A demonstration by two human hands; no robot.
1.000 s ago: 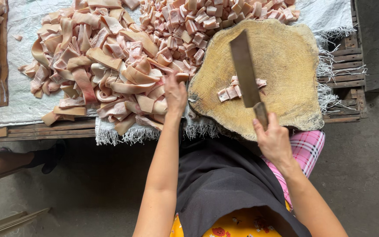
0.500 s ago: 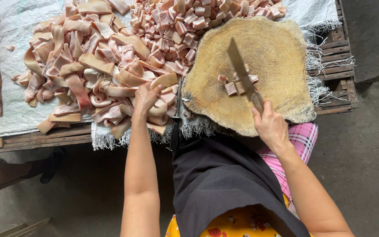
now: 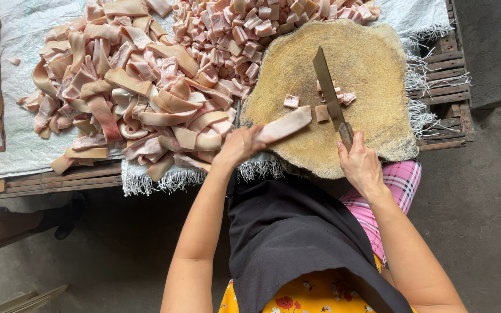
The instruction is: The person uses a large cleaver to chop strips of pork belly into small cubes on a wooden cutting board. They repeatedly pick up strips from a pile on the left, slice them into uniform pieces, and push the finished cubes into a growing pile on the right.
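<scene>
My left hand (image 3: pixel 240 145) grips one end of a long pale pink meat strip (image 3: pixel 285 123), which reaches out over the near left edge of the round wooden chopping block (image 3: pixel 372 69). My right hand (image 3: pixel 359 165) holds a cleaver (image 3: pixel 328 87) by its handle, the blade lying edge-down across the block. A few small cut cubes (image 3: pixel 320 110) rest on the block beside the blade.
A heap of long meat strips (image 3: pixel 129 98) lies on white sheeting (image 3: pixel 24 52) left of the block, and a heap of small cubes (image 3: pixel 262 23) behind it. Both rest on a wooden pallet (image 3: pixel 447 64). A black apron (image 3: pixel 297 237) covers my lap. Concrete floor lies around.
My left hand picked a strip from the heap and carried it right onto the block's edge. The cleaver shifted slightly toward the block's middle, still in my right hand.
</scene>
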